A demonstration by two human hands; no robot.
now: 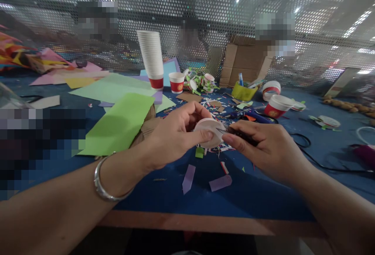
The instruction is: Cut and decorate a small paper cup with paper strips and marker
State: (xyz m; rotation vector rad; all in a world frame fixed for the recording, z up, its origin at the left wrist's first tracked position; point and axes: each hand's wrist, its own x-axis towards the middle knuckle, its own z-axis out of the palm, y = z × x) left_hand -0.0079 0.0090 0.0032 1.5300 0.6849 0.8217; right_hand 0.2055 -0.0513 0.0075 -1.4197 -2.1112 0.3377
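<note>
Near the middle of the head view, my left hand (pixel 181 132) pinches a round white paper cup base (pixel 205 139), its thumb lying flat on the white face. My right hand (pixel 263 145) is closed around dark-handled scissors (pixel 222 130). Their pointed metal blades reach the right edge of the cup base; the handles are mostly hidden by my fingers. On the blue table just below lie two purple paper pieces, one pointed (pixel 189 179) and one rounded (pixel 220 183), plus a small green scrap (pixel 199 152).
Behind my hands, paper scraps surround several small paper-cup turtles (pixel 202 83). A tall cup stack (pixel 150 57) stands back left beside green paper sheets (pixel 117 124). To the right are a red-white cup (pixel 277 106), a yellow holder (pixel 244 91), a glue gun (pixel 258 115) and a black cable (pixel 322 166).
</note>
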